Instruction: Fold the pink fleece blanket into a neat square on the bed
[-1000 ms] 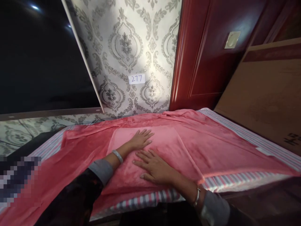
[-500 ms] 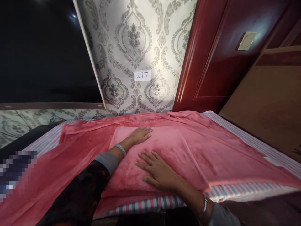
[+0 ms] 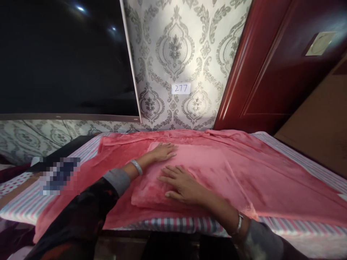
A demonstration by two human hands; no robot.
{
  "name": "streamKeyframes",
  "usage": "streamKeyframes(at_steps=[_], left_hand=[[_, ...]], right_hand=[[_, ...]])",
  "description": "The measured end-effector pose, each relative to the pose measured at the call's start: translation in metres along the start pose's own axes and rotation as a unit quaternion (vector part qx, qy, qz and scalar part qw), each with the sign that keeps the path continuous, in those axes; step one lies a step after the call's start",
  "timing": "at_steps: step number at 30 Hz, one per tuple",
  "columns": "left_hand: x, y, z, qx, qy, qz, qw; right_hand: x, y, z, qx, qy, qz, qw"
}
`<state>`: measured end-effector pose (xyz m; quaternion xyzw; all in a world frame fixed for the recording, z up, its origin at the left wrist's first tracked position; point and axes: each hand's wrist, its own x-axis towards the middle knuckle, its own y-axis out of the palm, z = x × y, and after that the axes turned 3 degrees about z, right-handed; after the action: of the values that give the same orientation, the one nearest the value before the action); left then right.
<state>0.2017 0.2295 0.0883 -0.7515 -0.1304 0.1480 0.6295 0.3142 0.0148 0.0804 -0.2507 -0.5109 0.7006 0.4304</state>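
Observation:
A folded piece of pink plush cloth (image 3: 214, 159) lies over a wider spread of the same pink fabric (image 3: 276, 180). My left hand (image 3: 163, 151) rests flat near its far left part, fingers together and stretched out to the right. Closer to me, my right hand (image 3: 183, 186) presses flat on the folded piece with its fingers spread. Neither hand grasps anything. Beneath the pink fabric, a striped cover (image 3: 184, 224) shows along the front edge and at both sides.
A large dark screen (image 3: 62, 65) stands at the back left, against patterned wallpaper bearing a paper label marked 277 (image 3: 181, 88). Red-brown wooden panelling (image 3: 260, 65) and a brown cardboard-like panel (image 3: 317, 119) rise on the right. A pixelated patch covers something on the left.
The view has swung left, so the scene sits further right. Both hands stay flat and have slid somewhat left over the folded cloth.

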Motion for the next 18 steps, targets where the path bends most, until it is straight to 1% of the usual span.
streamKeyframes(at_steps=[4,8,12,15,18], left_hand=[[-0.014,0.013,0.016,0.002,-0.015,-0.004,1.000],[-0.008,0.027,0.031,-0.010,-0.031,-0.026,0.999],[0.004,0.032,0.054,-0.029,-0.046,-0.029,0.998],[0.010,0.034,0.071,-0.046,-0.063,-0.044,0.996],[0.012,0.036,0.081,-0.054,-0.098,-0.056,0.992]], right_hand=[[0.027,0.016,0.005,0.002,-0.032,0.021,0.999],[0.030,0.033,0.002,0.005,-0.030,0.026,0.999],[0.026,0.033,0.000,0.007,-0.026,0.031,0.999],[0.026,0.031,0.000,0.013,-0.022,0.032,0.999],[0.027,0.032,0.000,0.016,-0.019,0.035,0.999]])
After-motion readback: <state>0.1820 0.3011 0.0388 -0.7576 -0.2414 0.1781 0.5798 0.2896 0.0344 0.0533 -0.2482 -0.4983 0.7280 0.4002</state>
